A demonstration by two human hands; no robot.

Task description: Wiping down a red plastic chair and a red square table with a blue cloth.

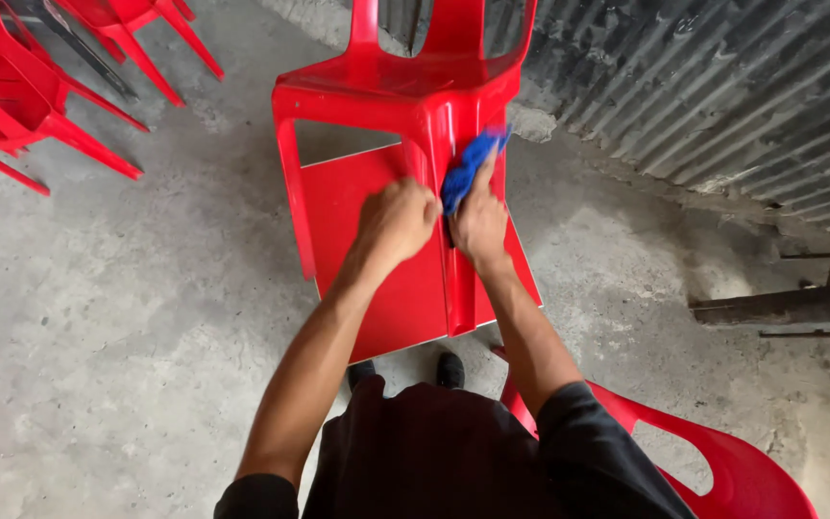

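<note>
A red plastic chair (377,91) stands on a red flat board (377,240) in front of me on the concrete floor. My left hand (396,221) grips the chair's front right leg (434,154) from the left. My right hand (478,223) presses a blue cloth (468,168) against the same leg from the right. Both forearms reach forward over my dark shirt.
More red plastic chairs (12,86) lie at the upper left. Another red chair (722,461) sits at my lower right. A corrugated metal wall (722,86) runs along the right, with a metal bar (785,303) at its foot. Bare concrete floor (117,317) spreads to the left.
</note>
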